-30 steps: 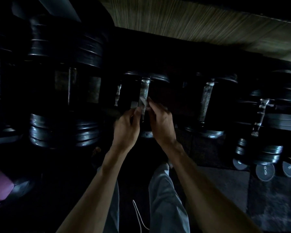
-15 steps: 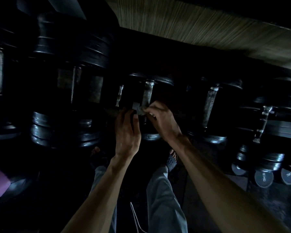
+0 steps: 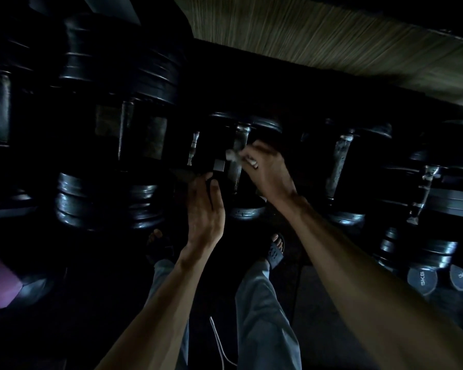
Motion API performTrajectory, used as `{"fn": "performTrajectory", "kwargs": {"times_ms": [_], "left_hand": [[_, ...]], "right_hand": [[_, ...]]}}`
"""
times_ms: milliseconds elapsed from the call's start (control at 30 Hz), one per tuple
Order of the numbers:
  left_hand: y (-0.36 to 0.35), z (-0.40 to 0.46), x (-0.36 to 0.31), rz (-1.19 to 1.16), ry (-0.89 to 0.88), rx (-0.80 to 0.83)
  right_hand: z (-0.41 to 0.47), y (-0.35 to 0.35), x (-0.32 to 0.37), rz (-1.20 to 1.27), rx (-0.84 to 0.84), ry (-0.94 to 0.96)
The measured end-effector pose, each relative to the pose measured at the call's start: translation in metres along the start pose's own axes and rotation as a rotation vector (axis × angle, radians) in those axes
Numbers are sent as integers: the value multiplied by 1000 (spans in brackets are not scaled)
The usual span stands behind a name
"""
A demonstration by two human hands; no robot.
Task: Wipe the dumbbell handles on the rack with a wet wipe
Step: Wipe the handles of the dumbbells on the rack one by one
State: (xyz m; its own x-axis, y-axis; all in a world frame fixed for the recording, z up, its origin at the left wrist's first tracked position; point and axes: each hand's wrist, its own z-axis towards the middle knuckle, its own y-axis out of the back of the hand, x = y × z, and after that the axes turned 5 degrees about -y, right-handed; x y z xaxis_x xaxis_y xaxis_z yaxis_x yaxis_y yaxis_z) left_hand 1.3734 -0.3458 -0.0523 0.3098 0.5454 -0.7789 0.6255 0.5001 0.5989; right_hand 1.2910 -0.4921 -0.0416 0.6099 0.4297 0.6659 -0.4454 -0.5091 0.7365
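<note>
A crumpled wet wipe (image 3: pixel 231 155) is pinched in the right hand (image 3: pixel 265 170) against the dumbbell handle (image 3: pixel 239 158) just beyond it; a small packet (image 3: pixel 219 165) is held by the left hand (image 3: pixel 203 206). Wiping seems begun; strokes along the handle are called for next

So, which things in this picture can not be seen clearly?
- Wipe: head view, blurred; whether it touches the handle is unclear.
- Left hand: holds a small packet; darkness hides its label.
- Right hand: fingers curled round the wipe, fingertips blurred.
- Leftmost dumbbell: cut by the left edge.
- Rack frame: lost in shadow.
</note>
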Motion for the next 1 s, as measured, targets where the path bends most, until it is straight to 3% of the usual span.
{"fn": "performTrajectory", "kwargs": {"times_ms": [67, 133, 267, 333, 433, 567, 633, 767, 833, 900, 1000], "left_hand": [[3, 1, -4, 30, -18, 10], [4, 1, -6, 36, -56, 24], [1, 2, -3, 25, -94, 20], [-1, 1, 0, 107, -131, 35], [-1, -2, 1, 69, -107, 70], [1, 0, -13, 59, -4, 17], [-2, -1, -15, 112, -6, -20], [-7, -5, -21, 182, -9, -48], [-8, -10, -29, 184, -16, -25], [-10, -15, -43, 286, -144, -8], [-19, -22, -63, 302, -254, 92]], "right_hand": [[17, 1, 1, -30, -112, -7], [11, -4, 2, -31, -97, -8], [-24, -4, -9, 46, 268, 13], [-29, -1, -11, 42, 335, 25], [-14, 2, -4, 26, 236, -9], [12, 9, -2, -31, -73, -26], [10, 11, -4, -30, -42, -32], [-23, 15, -18, 6, 349, -49], [-39, 25, -24, 88, 330, -95], [-50, 38, -22, 215, 208, -163], [-66, 57, -21, 269, 176, -250]]}}
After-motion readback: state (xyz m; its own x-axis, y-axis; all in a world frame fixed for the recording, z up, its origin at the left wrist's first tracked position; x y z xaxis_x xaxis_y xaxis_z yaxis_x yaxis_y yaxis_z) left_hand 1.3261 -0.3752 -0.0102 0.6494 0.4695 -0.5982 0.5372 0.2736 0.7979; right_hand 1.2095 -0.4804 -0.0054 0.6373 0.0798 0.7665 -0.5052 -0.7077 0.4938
